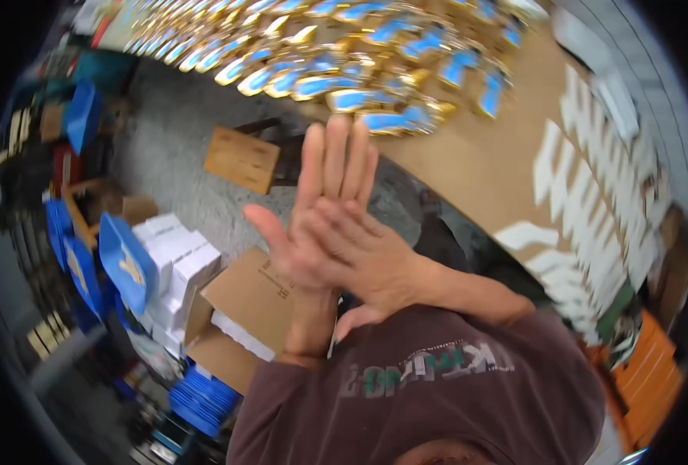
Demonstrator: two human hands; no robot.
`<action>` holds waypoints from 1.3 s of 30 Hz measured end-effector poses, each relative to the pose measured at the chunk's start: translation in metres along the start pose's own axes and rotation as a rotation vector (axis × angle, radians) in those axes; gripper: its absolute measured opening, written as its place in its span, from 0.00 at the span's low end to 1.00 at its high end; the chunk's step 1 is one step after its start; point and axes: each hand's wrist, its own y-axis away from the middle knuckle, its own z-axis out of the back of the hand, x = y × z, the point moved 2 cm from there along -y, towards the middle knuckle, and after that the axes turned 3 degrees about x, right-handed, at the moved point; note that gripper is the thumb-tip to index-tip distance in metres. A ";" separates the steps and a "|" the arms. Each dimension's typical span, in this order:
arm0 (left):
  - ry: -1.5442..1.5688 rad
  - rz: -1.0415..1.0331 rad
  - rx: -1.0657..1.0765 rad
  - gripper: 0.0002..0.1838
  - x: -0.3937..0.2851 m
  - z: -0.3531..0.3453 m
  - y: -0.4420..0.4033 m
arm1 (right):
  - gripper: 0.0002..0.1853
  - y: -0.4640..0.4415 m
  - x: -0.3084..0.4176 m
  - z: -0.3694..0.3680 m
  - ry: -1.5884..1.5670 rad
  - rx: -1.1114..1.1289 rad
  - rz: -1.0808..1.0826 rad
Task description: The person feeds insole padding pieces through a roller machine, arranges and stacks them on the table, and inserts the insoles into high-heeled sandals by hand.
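My left hand is raised in the middle of the view, palm towards me, its fingers stretched upward and its thumb out to the left. Across that palm lies my right hand, its back towards me and its thumb pointing down; its fingers are extended. The two hands touch, and I see no object in either. Beyond my fingertips, rows of shiny gold pieces with blue faces lie on a brown tabletop. Their exact kind is unclear, and several are blurred.
White flat, angled pieces lie in rows on the table's right side. A wooden stool stands on the grey floor. Lower left are an open cardboard box, white boxes, blue trays and stacked blue plastic items. An orange object is at lower right.
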 end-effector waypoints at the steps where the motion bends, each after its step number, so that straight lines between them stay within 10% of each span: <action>1: 0.030 -0.037 -0.055 0.52 -0.026 0.018 -0.013 | 0.47 -0.014 -0.016 -0.014 -0.068 -0.013 0.014; 7: 0.161 -0.187 -0.275 0.52 -0.151 0.104 -0.008 | 0.54 -0.043 -0.086 -0.089 -0.350 0.057 -0.335; 11: 0.187 -0.175 -0.261 0.49 -0.153 0.158 0.030 | 0.54 -0.106 -0.110 -0.116 -0.902 -0.282 -0.666; 14: -0.031 -0.163 -0.127 0.42 -0.138 0.194 0.060 | 0.52 -0.156 -0.142 -0.133 -1.314 -0.381 -0.545; 16: -0.718 0.011 -0.560 0.35 -0.138 0.168 0.061 | 0.54 -0.177 -0.149 -0.141 -1.368 -0.409 -0.504; 19: -1.407 0.071 -0.266 0.36 -0.143 0.138 0.042 | 0.57 -0.205 -0.151 -0.146 -1.531 -0.471 -0.317; 25: -1.329 -0.025 -0.139 0.46 -0.128 0.122 0.033 | 0.63 -0.217 -0.113 -0.125 -0.877 -0.739 -0.187; 29: -0.683 0.102 -0.162 0.55 -0.146 0.116 0.011 | 0.71 -0.229 -0.087 -0.121 -0.072 -0.522 -0.135; 39: 0.383 -0.272 -0.411 0.54 -0.204 0.200 -0.034 | 0.61 -0.154 -0.096 -0.176 -0.275 0.118 -0.009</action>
